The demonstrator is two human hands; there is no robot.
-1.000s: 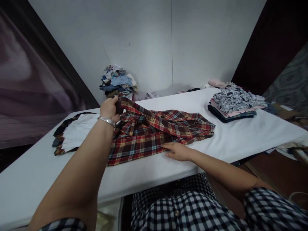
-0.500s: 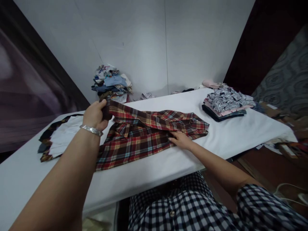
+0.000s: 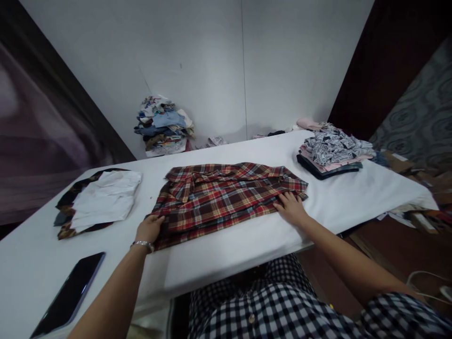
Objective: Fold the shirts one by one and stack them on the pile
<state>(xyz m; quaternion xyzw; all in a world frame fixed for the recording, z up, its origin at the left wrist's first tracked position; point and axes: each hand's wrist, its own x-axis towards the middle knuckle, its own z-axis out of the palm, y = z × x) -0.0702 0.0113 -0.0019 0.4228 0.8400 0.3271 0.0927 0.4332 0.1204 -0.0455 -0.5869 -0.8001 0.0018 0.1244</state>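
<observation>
Left hand point(image 3: 150, 228) knuckles up, fingers curled downward, bare left forearm stretched forward, right hand point(image 3: 291, 207) flat, palm down, fingers spread, right arm angled in from the right

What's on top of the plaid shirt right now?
The right hand lies flat on the plaid shirt; the left hand touches its left edge. Nothing else on top; folded-under layers are hidden.

plaid shirt point(image 3: 226, 197) flat on table point(image 3: 353, 197) | left hand point(image 3: 150, 229) – near corner | right hand point(image 3: 291, 207) – right edge
</observation>
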